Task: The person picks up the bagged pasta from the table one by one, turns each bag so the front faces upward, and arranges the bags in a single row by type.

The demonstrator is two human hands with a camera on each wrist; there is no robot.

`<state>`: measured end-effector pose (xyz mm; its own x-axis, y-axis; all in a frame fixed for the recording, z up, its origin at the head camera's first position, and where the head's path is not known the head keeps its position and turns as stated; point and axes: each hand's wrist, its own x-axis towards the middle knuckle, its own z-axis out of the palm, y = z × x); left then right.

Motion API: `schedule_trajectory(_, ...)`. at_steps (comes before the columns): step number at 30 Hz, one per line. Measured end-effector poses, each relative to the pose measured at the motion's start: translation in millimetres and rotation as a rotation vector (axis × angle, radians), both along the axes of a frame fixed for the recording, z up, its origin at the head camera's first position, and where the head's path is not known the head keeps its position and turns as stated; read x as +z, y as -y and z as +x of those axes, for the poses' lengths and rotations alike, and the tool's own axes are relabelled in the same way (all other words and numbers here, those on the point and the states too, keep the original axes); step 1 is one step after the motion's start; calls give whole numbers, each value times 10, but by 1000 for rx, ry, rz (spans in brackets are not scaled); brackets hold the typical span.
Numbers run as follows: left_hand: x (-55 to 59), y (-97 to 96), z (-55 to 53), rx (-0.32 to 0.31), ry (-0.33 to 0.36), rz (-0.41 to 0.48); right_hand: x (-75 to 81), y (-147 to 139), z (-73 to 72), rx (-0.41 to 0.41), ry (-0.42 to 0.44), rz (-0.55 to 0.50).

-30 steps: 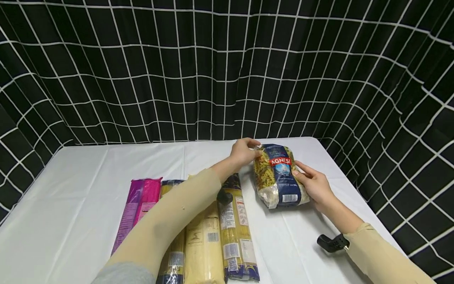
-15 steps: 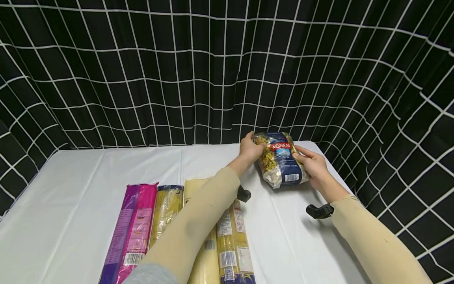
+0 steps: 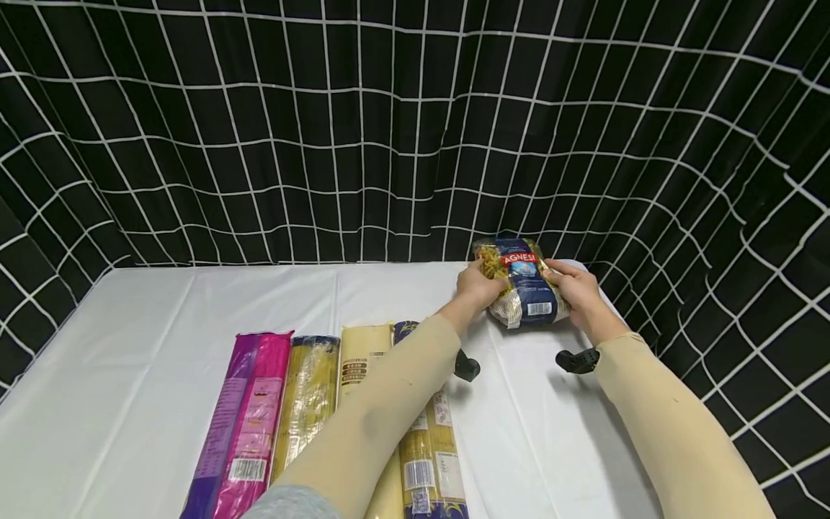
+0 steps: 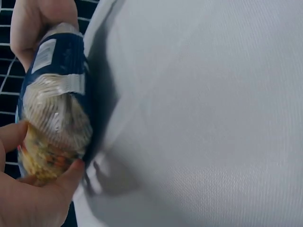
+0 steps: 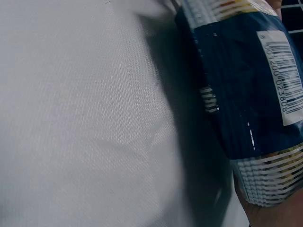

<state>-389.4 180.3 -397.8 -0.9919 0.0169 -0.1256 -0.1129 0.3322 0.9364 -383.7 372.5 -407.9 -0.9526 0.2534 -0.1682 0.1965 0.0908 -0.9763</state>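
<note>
Both hands hold a bag of pasta [image 3: 533, 287], dark blue with a red AGNESI label and clear sides showing multicoloured spirals, at the table's back right. My left hand [image 3: 478, 291] grips its left side, thumb towards the near end. On the opposite side, my right hand [image 3: 579, 294] has its thumb over the front. In the left wrist view, fingers of the left hand [image 4: 40, 201] pinch the clear side, and the right hand [image 4: 41, 21] is at the far side. The right wrist view shows the bag's barcode end [image 5: 246, 90] close up, with a shadow beside it.
Long packs lie side by side at front centre: a purple-pink pack [image 3: 256, 411], a spaghetti pack [image 3: 310, 389], a cream pack [image 3: 363, 346] and another spaghetti pack [image 3: 431, 465]. My left forearm crosses over them. A black curtain with white grid lines [image 3: 389, 130] stands behind the white table [image 3: 162, 346].
The pasta bag has moved back towards the table's far right corner. My left hand has shifted from the bag's far left corner down its left side, while my right hand keeps its hold.
</note>
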Motion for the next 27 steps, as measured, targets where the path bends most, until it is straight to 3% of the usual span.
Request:
schedule_trajectory(4,-45,37,22,-46,30,7,-69,4,-12,-9,-2,64)
schedule_trajectory(10,-89,82,37,-118,51,-5,-130,38,26,22,0,355)
schedule_trajectory(15,-76,167,44,-132,56,-17,-93,106,122,38,7,439)
schedule_trajectory(21,94,352,91,-162,32,35,122,251,323,31,-86,604)
schedule_trajectory(27,309,667,234,-301,-49,83,332,462,687,59,-212,583)
